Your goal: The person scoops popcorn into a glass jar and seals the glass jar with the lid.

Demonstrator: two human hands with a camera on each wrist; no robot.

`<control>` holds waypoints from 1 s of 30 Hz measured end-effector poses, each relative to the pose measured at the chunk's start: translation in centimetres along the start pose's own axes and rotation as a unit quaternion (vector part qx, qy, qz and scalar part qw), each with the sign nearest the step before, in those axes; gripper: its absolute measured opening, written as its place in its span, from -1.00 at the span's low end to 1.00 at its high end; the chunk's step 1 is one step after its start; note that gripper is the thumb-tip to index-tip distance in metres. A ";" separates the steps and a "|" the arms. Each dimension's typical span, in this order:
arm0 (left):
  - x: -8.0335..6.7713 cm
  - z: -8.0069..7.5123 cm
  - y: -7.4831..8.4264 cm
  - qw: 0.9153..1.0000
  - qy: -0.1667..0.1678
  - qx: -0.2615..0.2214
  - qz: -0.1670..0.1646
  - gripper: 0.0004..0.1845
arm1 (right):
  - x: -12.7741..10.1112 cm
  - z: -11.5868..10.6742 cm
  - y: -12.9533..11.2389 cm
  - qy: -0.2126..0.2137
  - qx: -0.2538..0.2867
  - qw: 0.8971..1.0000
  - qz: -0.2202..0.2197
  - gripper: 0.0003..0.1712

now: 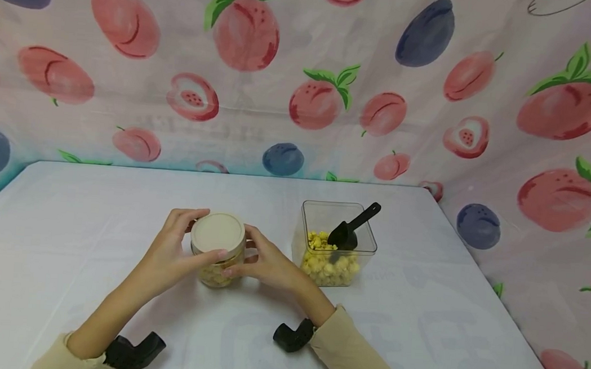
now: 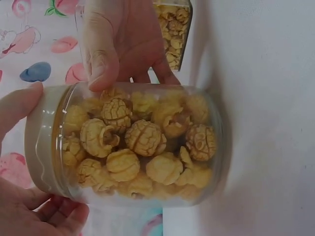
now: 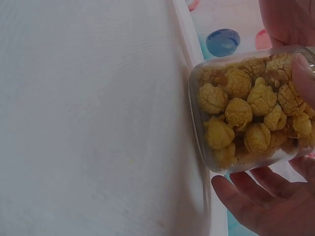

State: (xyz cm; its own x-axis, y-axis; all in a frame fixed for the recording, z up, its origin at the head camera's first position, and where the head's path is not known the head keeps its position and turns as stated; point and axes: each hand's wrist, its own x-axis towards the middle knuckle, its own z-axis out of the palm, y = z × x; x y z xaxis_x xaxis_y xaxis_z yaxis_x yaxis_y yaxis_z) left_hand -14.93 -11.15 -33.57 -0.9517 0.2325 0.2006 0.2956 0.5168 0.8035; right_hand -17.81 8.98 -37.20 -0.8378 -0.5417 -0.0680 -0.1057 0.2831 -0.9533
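A clear jar [image 1: 215, 276] of round caramel-coloured popcorn with a cream lid [image 1: 218, 235] stands upright on the white table, between both hands. The left hand [image 1: 176, 253] grips the lid, its thumb across the front and its fingers round the far left side. My right hand [image 1: 272, 266] holds the jar's right side below the lid, with the thumb [image 2: 102, 73] on the front of the glass. The popcorn [image 2: 146, 137] nearly fills the jar in the left wrist view. In the right wrist view, the jar's base [image 3: 197, 118] is close to the tabletop and the lid is out of frame.
To the right stands a clear square container [image 1: 300, 241] partly filled with yellow popcorn [image 1: 328, 269]. A black scoop [image 1: 344, 235] leans in it, its handle over the rim. A fruit-patterned cloth [image 1: 248, 119] hangs behind the white table [image 1: 95, 212].
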 end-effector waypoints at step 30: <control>0.7 -1.0 -1.7 0.988 -0.101 -0.109 0.047 -0.27 | 0.0 0.0 -0.1 0.002 -0.001 1.000 0.007 -0.06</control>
State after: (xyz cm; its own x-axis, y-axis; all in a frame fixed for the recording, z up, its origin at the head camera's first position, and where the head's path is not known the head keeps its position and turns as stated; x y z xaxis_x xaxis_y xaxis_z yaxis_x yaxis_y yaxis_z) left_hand -16.13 -12.69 -34.21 -0.8783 0.4426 0.1810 0.3355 0.3006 0.8928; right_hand -17.79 9.01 -37.13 -0.8412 -0.5346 -0.0813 -0.0938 0.2922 -0.9518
